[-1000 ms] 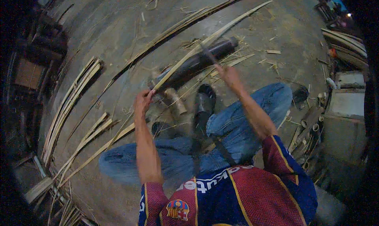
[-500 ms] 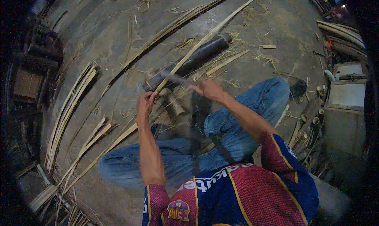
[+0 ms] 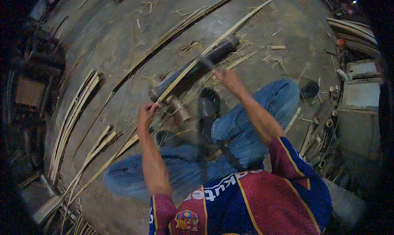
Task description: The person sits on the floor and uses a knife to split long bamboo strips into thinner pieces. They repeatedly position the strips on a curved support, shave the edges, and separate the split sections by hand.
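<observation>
My left hand (image 3: pixel 147 114) pinches the near end of a long, pale bamboo strip (image 3: pixel 239 26). The strip lies slantwise along a dark, thick round pole (image 3: pixel 223 50) on the floor and reaches past its far end. My right hand (image 3: pixel 230 82) grips a knife (image 3: pixel 207 63), whose handle is hidden in the fist. Its motion-smeared blade points up and left and meets the strip about midway along the pole. Close to the pole's near end, a short wooden block (image 3: pixel 180 108) sits beneath or beside it; which, I cannot tell.
A bundle of split strips (image 3: pixel 74 120) lies on the left, with shorter strips (image 3: pixel 97 144) nearer me. Long dark strips (image 3: pixel 176 32) run beyond the pole. Shavings litter the concrete floor (image 3: pixel 111 42). Bamboo tube pieces (image 3: pixel 328 124) lie at right, beside a pale-panelled box (image 3: pixel 361 97).
My right hand and the knife have moved up and right along the strip. My left hand has shifted slightly down and left, still gripping the strip's end.
</observation>
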`<control>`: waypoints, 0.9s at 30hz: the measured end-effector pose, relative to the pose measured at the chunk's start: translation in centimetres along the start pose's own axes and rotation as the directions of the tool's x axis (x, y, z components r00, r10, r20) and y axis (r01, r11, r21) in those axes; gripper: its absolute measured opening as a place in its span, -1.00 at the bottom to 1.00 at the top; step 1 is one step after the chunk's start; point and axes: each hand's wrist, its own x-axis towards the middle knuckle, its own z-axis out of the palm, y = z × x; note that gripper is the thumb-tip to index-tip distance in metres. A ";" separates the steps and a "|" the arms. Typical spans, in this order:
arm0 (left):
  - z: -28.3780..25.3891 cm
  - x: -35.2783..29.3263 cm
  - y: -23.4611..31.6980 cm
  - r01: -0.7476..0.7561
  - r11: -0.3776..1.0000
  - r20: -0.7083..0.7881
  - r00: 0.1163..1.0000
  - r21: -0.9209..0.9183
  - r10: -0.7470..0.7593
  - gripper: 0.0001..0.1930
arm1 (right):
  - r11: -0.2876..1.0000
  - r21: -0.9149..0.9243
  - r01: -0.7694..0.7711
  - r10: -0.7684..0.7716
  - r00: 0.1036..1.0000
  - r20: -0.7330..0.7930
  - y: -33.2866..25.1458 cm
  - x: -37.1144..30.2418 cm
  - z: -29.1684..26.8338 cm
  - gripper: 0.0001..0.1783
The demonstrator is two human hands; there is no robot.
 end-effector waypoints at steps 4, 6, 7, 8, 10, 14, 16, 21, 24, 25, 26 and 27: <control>-1.5 0.2 0.9 0.129 0.991 0.061 0.989 0.043 -0.132 -0.70 | 0.945 -0.216 0.246 -0.226 0.968 0.110 2.0 0.1 2.4 -0.31; -2.7 -1.0 0.0 0.231 0.970 0.082 0.968 0.075 -0.236 -0.68 | 0.987 0.154 -0.044 0.050 0.998 -0.038 3.1 1.2 0.5 -0.31; -4.4 -1.2 -1.1 0.275 0.956 0.122 0.950 0.105 -0.287 -0.66 | 0.923 0.347 -0.168 0.206 0.976 -0.076 3.6 1.7 -0.7 -0.31; -5.0 -1.1 -1.2 0.309 0.942 0.170 0.929 0.131 -0.329 -0.64 | 0.951 0.243 -0.193 0.226 0.967 -0.119 4.5 2.2 -1.2 -0.31; -5.2 -1.4 -0.8 0.288 0.944 0.229 0.920 0.160 -0.319 -0.58 | 0.967 0.035 -0.254 0.255 0.945 -0.206 5.1 2.5 -1.8 -0.31; -0.8 0.9 3.6 0.064 0.953 0.130 0.986 0.297 -0.107 -0.48 | 0.984 0.057 -0.170 0.176 0.976 -0.132 3.0 0.7 0.3 -0.28; 2.2 2.7 6.8 0.062 0.964 0.174 0.979 0.259 -0.110 -0.48 | 0.983 0.070 -0.170 0.178 0.975 -0.132 4.0 0.7 1.2 -0.28; 5.5 4.4 2.5 0.058 0.982 0.213 0.972 0.181 -0.096 -0.51 | 0.990 0.140 -0.022 0.010 0.997 0.080 -1.5 -2.2 1.1 -0.27; 6.8 3.5 1.7 -0.003 0.956 -0.024 1.000 0.292 0.011 -0.53 | 0.954 0.070 0.291 -0.298 0.943 0.147 -1.9 -4.4 3.5 -0.29; 7.0 3.3 3.0 0.020 0.940 -0.064 0.998 0.341 0.002 -0.53 | 0.913 0.038 0.407 -0.407 0.898 0.165 -1.8 -4.6 3.9 -0.31; 6.9 2.7 5.4 0.045 0.920 -0.097 0.995 0.389 -0.008 -0.54 | 0.935 0.013 0.354 -0.351 0.921 0.168 -1.4 -4.5 3.5 -0.33; 6.4 1.9 6.6 0.084 0.897 -0.146 0.989 0.434 -0.022 -0.55 | 0.950 -0.006 0.312 -0.307 0.935 0.177 -1.5 -4.1 2.7 -0.36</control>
